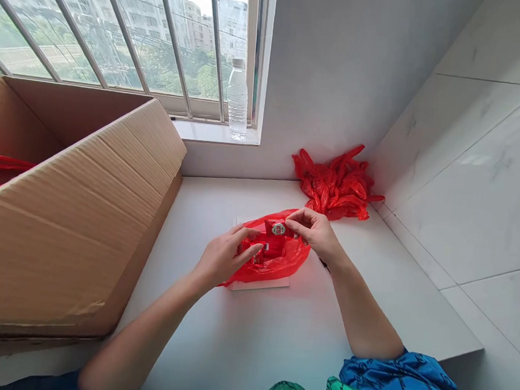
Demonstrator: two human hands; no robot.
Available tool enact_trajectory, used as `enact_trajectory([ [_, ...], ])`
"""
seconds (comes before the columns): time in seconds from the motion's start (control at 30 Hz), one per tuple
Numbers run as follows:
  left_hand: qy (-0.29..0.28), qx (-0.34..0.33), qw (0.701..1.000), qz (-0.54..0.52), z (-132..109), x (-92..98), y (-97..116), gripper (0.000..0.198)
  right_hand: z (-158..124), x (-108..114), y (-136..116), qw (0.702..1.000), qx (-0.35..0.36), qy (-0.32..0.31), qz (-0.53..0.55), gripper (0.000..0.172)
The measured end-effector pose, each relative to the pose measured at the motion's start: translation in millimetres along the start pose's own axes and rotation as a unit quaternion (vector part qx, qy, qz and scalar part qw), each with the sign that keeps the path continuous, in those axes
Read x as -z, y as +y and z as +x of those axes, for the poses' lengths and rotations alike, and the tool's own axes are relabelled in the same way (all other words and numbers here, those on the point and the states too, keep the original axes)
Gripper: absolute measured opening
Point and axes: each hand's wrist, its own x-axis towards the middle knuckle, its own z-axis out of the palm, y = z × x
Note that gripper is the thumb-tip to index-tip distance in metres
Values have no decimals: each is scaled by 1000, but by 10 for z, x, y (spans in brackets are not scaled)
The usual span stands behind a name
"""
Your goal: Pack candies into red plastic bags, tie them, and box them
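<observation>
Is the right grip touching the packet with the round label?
Touching. The head view shows the right grip pinching one end of the packet between thumb and fingers, beside its round label.

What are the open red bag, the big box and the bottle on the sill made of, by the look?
Open red bag: thin plastic film, slightly glossy; it is translucent and crumpled.
Big box: likely corrugated cardboard, matte brown; parallel creases line its panel.
Bottle: probably clear plastic, shiny; its walls are ribbed and transparent.
</observation>
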Motion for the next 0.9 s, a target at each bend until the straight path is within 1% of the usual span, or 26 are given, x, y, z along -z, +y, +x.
enact_trajectory([
  [0.07, 6, 6, 997, -79, -5, -14, 35, 36, -19, -103, 1, 999, -20, -26, 34, 32],
  [0.13, 6, 18, 987, -159, -10, -15, 46, 37, -48, -174, -13, 995, -35, -64, 68, 33],
  [0.27, -13, 37, 951, -307, -17, 21, 30, 38, -95, -197, -60, 987, -46, -123, 89, 34],
  [0.33, -27, 38, 940, -339, -17, 36, 25, 38, -106, -178, -78, 986, -42, -135, 87, 35],
  [0.43, -35, 34, 940, -339, -14, 46, 30, 38, -114, -156, -90, 987, -28, -137, 83, 34],
  [0.5, -40, 33, 954, -295, -14, 61, 37, 40, -115, -147, -90, 987, -25, -143, 63, 36],
  [0.57, -36, 41, 981, -187, -17, 101, 39, 42, -107, -129, -85, 990, -16, -139, 0, 35],
  [0.6, -26, 48, 992, -114, -21, 132, 36, 43, -99, -111, -81, 991, -2, -119, -56, 32],
  [0.63, -14, 56, 998, -38, -27, 170, 30, 45, -88, -85, -78, 988, 17, -85, -126, 28],
  [0.67, -2, 67, 997, 30, -36, 214, 21, 49, -75, -50, -75, 978, 39, -39, -199, 23],
  [0.7, 5, 78, 993, 86, -49, 263, 8, 53, -60, -5, -73, 962, 61, 11, -265, 20],
  [0.77, -11, 110, 980, 166, -83, 363, -24, 61, -32, 106, -72, 925, 83, 99, -357, 19],
  [0.83, -57, 157, 962, 215, -125, 448, -64, 68, -16, 225, -74, 897, 75, 152, -408, 21],
  [0.9, -115, 196, 946, 232, -167, 498, -109, 75, -18, 323, -75, 871, 42, 174, -459, 25],
])
